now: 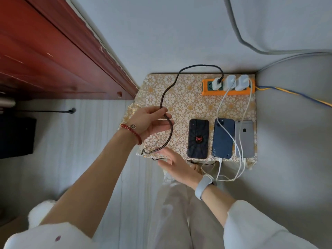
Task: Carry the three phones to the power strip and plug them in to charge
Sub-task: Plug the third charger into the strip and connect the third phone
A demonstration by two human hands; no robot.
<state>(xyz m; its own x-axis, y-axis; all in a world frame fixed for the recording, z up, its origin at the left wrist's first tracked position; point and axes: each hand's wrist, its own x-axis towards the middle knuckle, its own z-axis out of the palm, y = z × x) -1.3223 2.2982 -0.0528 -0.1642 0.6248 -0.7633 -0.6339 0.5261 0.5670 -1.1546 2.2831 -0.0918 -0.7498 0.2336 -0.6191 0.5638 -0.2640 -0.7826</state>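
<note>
Three phones lie face down in a row on a small table with a floral cloth (179,97): a black phone with a red spider (198,138), a dark blue phone (223,139) and a grey phone (244,139). White cables (220,106) run from the blue and grey phones to white chargers in the orange power strip (228,86) at the table's back. A black braided cable (168,94) runs from the third charger. My left hand (152,122) holds this cable above the cloth. My right hand (172,164) is open near the cable's loose end at the table's front edge.
A red wooden door (53,51) stands to the left. Grey wall surrounds the table at the back and right. A blue and yellow cord (294,95) leaves the power strip to the right. White cable slack hangs below the table's front edge, above my legs.
</note>
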